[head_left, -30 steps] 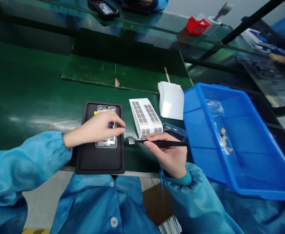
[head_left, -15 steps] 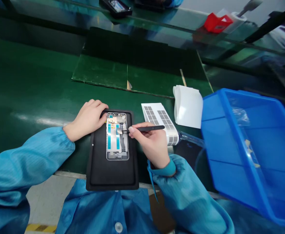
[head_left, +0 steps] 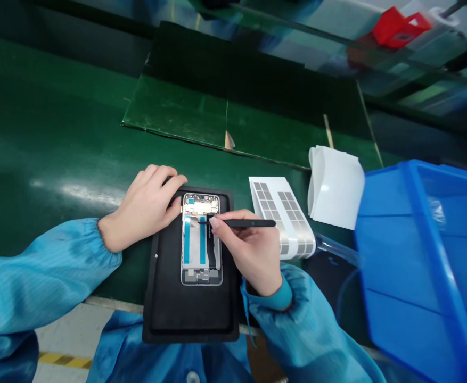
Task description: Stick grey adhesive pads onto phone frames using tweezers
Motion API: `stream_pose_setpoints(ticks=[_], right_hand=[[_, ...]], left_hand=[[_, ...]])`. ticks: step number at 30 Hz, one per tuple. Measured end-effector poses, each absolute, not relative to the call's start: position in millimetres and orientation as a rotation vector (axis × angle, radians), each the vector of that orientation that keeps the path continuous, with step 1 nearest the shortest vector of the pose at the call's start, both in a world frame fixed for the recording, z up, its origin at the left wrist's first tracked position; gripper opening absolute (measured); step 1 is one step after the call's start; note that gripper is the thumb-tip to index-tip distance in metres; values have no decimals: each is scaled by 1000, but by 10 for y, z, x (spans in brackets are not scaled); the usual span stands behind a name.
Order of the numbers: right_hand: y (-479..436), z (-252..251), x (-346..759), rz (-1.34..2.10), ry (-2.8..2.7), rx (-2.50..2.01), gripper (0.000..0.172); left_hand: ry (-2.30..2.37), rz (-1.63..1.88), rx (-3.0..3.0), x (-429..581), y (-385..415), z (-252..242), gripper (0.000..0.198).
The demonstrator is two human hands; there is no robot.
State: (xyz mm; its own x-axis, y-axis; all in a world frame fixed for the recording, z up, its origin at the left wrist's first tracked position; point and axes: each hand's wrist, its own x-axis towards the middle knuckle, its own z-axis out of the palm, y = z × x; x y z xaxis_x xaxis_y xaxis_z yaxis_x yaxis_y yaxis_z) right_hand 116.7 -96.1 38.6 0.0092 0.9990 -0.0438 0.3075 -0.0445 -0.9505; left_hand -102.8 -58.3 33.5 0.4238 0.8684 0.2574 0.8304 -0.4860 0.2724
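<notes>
Holding a pair of slim black tweezers (head_left: 253, 223), our right hand (head_left: 255, 252) has its thumb and fingers pinched together near the front end of the tool. At the tip we see a small pale-grey flat piece (head_left: 194, 221), over the upper middle part of an opened phone body with silver rim and teal strips (head_left: 195, 250). Our left hand (head_left: 145, 207) has the thumb well apart from softly bent fingers; the thumb is beside the phone's upper left side, and the fingers are at the top left corner of the shallow black tray (head_left: 195, 316), in which the phone lies flat.

We judge the piece to be very light, thin and easy to crease, so one edge is the best place for taking it. The phone body seems stiff, but its bare inner parts look fragile; we would hold it only by the rim, which may be slippery.

Right of the tray lies a curled white sheet with grey squares (head_left: 287, 213), then a blue plastic bin (head_left: 393, 234), cut off by the picture's edge.

Whether the piece touches the phone, or the left thumb presses it, we cannot tell. Right fingers hide some of the phone's right side.
</notes>
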Motion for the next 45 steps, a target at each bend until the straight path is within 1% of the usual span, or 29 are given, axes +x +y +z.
stream_pose_setpoints(ticks=[6,22,45], right_hand=[[-979,347,1154,1040,-1412,-1483,7],[-996,356,1141,997,-1450,-1489,5],[-998,345,1158,947,-1523,-1535,7]], left_hand=[[1528,580,2567,-1033,-584,325,29],[1532,564,2577,-1031,-588,328,28],[1533,554,2563,-1030,-596,345,28]])
